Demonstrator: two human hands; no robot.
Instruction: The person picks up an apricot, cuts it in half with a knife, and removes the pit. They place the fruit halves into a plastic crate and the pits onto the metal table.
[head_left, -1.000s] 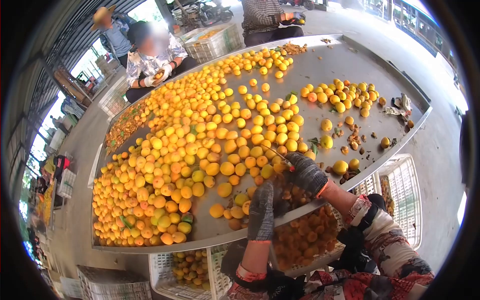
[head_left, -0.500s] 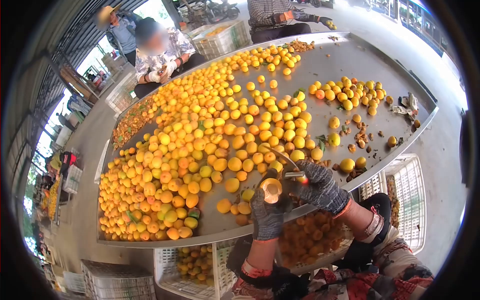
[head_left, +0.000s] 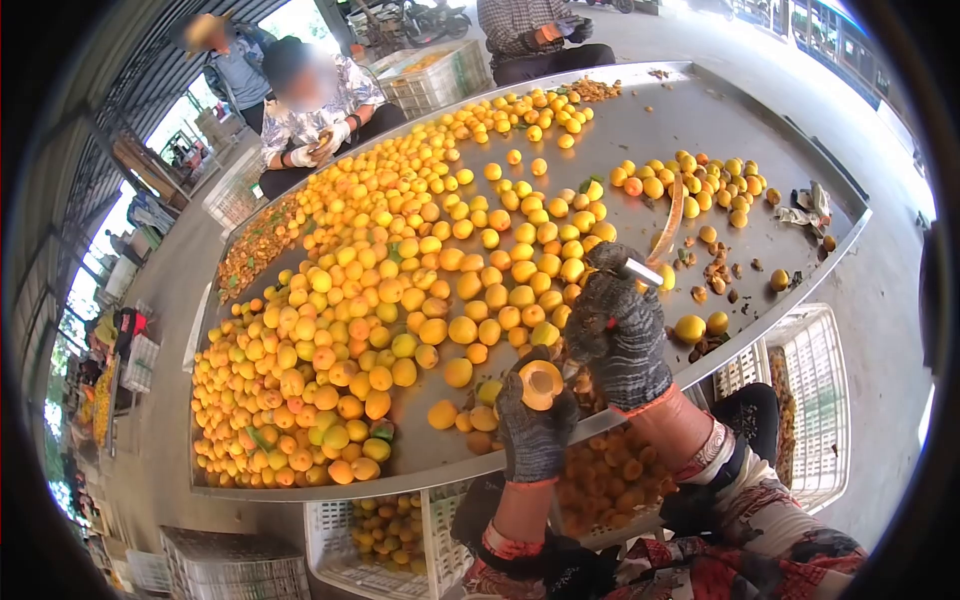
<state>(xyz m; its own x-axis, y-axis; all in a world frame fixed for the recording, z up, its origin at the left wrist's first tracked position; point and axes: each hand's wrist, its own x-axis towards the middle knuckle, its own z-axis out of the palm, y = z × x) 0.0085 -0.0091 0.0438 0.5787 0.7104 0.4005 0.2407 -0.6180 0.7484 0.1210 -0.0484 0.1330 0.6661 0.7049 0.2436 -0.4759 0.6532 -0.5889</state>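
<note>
My left hand point(head_left: 537, 425), in a grey knitted glove, is closed around a cut apricot point(head_left: 542, 385) whose hollowed inside faces up. My right hand point(head_left: 620, 335), gloved the same way, is closed on a knife, with the light handle point(head_left: 642, 272) sticking out of the fist. Its curved blade point(head_left: 669, 220) points up and away over the tray, orange in colour. Both hands are over the near edge of the metal tray point(head_left: 420, 478). A large heap of whole apricots point(head_left: 330, 330) lies to their left.
More apricots and scraps point(head_left: 715, 272) lie on the right of the tray. Crates stand below its near edge, one white point(head_left: 818, 400) at right, one point(head_left: 375, 540) at left. Two people sit across the tray; another person point(head_left: 235, 70) stands behind.
My right hand has moved slightly up and left, away from the apricot, and the blade has swung from pointing left to pointing up. The cut apricot stays in my left hand.
</note>
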